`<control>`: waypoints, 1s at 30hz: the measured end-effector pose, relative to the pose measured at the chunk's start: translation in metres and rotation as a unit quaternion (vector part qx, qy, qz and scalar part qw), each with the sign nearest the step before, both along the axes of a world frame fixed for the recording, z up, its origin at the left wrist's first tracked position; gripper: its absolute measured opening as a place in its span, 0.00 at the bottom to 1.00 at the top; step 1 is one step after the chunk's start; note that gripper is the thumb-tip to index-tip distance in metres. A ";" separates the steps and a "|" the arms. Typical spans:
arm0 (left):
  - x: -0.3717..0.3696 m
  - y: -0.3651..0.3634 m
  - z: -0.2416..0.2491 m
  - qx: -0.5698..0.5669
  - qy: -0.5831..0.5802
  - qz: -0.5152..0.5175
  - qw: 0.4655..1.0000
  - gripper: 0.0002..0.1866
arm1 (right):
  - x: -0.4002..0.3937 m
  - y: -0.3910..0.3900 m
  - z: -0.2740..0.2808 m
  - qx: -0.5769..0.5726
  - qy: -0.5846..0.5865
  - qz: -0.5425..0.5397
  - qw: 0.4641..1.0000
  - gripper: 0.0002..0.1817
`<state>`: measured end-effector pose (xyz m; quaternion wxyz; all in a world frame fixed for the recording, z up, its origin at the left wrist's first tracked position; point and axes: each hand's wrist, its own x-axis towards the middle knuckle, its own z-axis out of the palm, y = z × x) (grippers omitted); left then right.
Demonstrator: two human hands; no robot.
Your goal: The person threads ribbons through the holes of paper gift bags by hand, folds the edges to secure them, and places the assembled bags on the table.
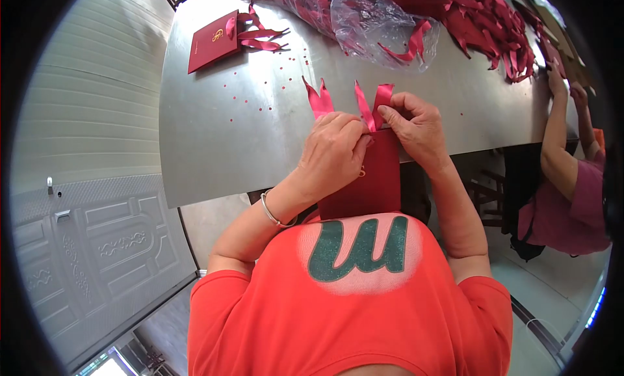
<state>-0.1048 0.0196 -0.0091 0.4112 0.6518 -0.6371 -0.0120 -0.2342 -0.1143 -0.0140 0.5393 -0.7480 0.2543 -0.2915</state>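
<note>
A dark red paper gift bag [380, 174] with gold lettering stands upright between my body and the table edge. My left hand [335, 145] is closed on the bag's top edge, its fingers covering part of the lettering. Behind it, pink-red ribbon ends [318, 97] stick up above the bag. My right hand [416, 125] pinches a pink-red ribbon [382, 101] between thumb and fingers at the bag's right top corner. Beside it another ribbon end [362, 101] points upward. How the ribbons pass through the bag is hidden by my fingers.
On the metal table [214, 135], a red bag with ribbons [214, 43] lies at the far left. Small red dots [265, 83] are scattered nearby. A clear plastic bag [370, 25] and a ribbon heap [491, 31] lie at the back. Another person's arm [556, 125] reaches in at right.
</note>
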 end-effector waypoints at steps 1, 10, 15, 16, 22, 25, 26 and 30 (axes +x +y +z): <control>0.000 0.001 0.000 0.002 -0.001 -0.008 1.000 0.06 | 0.001 0.001 0.001 0.008 0.015 -0.002 1.000 0.06; -0.010 -0.001 -0.003 -0.026 -0.021 -0.004 0.999 0.05 | 0.009 -0.007 0.012 -0.113 0.168 -0.034 0.979 0.12; -0.009 -0.002 -0.005 0.001 -0.040 0.007 0.999 0.04 | 0.011 -0.003 0.028 -0.229 0.179 -0.050 0.955 0.14; -0.009 -0.003 -0.003 -0.001 -0.027 0.007 1.000 0.04 | 0.012 -0.004 0.025 -0.203 0.216 -0.018 0.955 0.13; 0.002 -0.004 0.001 0.099 0.107 -0.015 0.989 0.04 | 0.008 -0.007 0.006 -0.066 0.182 -0.005 0.981 0.10; 0.005 -0.005 0.005 0.142 0.151 -0.012 0.978 0.05 | 0.006 -0.004 -0.003 -0.124 0.141 -0.050 0.981 0.09; 0.005 -0.006 0.006 0.152 0.142 -0.008 0.978 0.05 | 0.006 -0.003 -0.005 -0.169 0.130 -0.072 0.974 0.09; 0.002 -0.007 -0.002 0.123 0.111 -0.001 0.986 0.05 | 0.006 0.002 -0.008 -0.193 0.141 -0.107 0.965 0.10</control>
